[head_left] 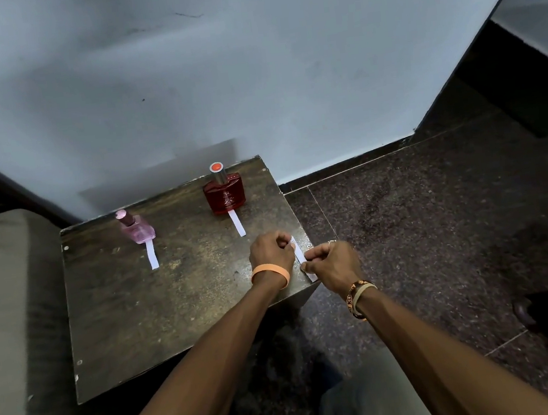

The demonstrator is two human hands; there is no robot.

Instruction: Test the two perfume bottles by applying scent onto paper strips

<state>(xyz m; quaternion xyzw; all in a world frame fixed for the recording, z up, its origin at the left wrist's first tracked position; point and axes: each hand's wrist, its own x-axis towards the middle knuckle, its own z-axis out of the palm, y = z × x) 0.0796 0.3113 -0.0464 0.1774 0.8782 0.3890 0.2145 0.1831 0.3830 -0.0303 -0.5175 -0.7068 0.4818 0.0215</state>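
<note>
- Your left hand [271, 252] and right hand [331, 265] have curled fingers, and both pinch one white paper strip [300, 256] at the surface's [174, 305] right edge.
- Beyond them, the red perfume bottle [224, 194] stands upright and capped. Its pale front label is too small to read, and the fill level is hidden by the tinted glass.
- A second strip [237, 224] lies at its base.
- Further left, the pink perfume bottle [137, 228] stands capped, with a third strip [152, 255] at its base.
</note>
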